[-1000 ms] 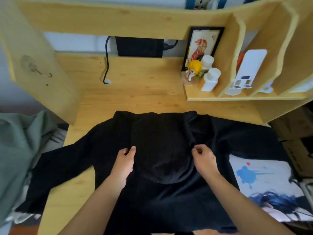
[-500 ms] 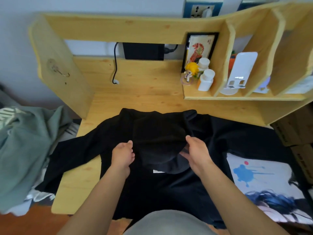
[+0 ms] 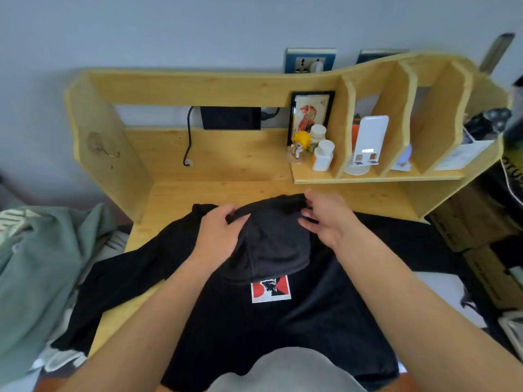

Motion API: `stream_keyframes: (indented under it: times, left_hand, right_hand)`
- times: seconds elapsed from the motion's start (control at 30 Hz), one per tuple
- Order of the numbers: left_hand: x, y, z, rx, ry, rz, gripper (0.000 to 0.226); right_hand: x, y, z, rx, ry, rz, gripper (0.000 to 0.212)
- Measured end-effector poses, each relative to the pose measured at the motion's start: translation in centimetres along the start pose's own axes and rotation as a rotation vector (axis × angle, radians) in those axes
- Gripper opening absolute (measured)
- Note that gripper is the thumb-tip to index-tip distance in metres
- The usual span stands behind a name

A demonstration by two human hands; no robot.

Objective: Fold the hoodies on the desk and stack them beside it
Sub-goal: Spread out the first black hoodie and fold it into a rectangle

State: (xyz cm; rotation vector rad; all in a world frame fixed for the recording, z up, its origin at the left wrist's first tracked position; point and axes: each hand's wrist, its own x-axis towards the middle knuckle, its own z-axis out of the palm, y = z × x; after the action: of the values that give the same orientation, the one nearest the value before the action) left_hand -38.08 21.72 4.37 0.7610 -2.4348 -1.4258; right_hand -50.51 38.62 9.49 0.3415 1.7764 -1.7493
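Hoodie [image 3: 271,329]: lying spread on the worktop [image 3: 226,176], hem cut off by the frame.
Hood [image 3: 271,244]: partly covering a print.
Left hand [image 3: 219,236]: pinching the hood's edge.
Right hand [image 3: 329,219]: fingers lying nearly straight on the hood; their tips are hard to see.

A pale wooden desk [image 3: 226,171] carries a black hoodie [image 3: 254,321] spread flat under both hands [image 3: 218,236]. Beyond the right hand [image 3: 328,219], its shelf [image 3: 376,178] holds white bottles [image 3: 322,155] and a figurine [image 3: 300,142].
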Motion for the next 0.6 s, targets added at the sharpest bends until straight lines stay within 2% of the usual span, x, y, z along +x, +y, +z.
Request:
stream_keyframes:
  times: [0.07, 0.13, 0.2, 0.23, 0.27, 0.3, 0.33, 0.4, 0.43, 0.5, 0.6]
  left_hand:
    - [1.5, 2.1, -1.9, -0.071, -0.114, 0.003, 0.023]
    - [2.6, 4.3, -3.0, -0.051, -0.187, 0.038, 0.030]
    - [3.3, 6.1, -3.8, 0.010, -0.258, 0.061, 0.035]
    - [3.6, 6.7, -4.1, 0.056, -0.282, 0.075, 0.037]
    - [3.8, 7.1, -4.5, 0.099, -0.301, 0.071, 0.040]
    - [3.9, 7.5, -5.0, 0.122, -0.319, 0.053, 0.044]
    - [3.9, 7.8, -5.3, 0.124, -0.337, 0.029, 0.051]
    - [4.1, 8.1, -6.0, 0.104, -0.363, -0.015, 0.062]
    - [4.0, 8.1, -6.4, 0.086, -0.365, -0.020, 0.059]
    - [4.0, 7.8, -7.1, 0.045, -0.355, -0.005, 0.049]
    - [3.9, 7.1, -7.9, -0.043, -0.356, -0.042, 0.037]
  right_hand:
    - [0.8, 0.1, -0.9, -0.272, 0.070, -0.140, 0.019]
    - [1.0, 1.0, -1.6, -0.533, 0.101, -0.393, 0.023]
    - [1.8, 2.5, -2.0, -0.774, -0.083, -0.601, 0.064]
    - [2.0, 3.0, -1.7, -0.864, -0.186, -0.625, 0.082]
    - [3.0, 3.5, -1.5, -0.934, -0.215, -0.623, 0.091]
    - [3.8, 3.7, -1.1, -0.947, -0.199, -0.635, 0.090]
    - [4.5, 3.4, -0.6, -0.911, -0.160, -0.620, 0.079]
    - [4.8, 1.9, -0.2, -0.860, -0.048, -0.609, 0.032]
    - [4.7, 1.0, -0.2, -0.852, -0.020, -0.617, 0.012]
    - [4.1, -0.7, -0.8, -0.820, 0.031, -0.668, 0.019]
    - [3.0, -3.1, -1.3, -0.644, 0.113, -0.689, 0.030]
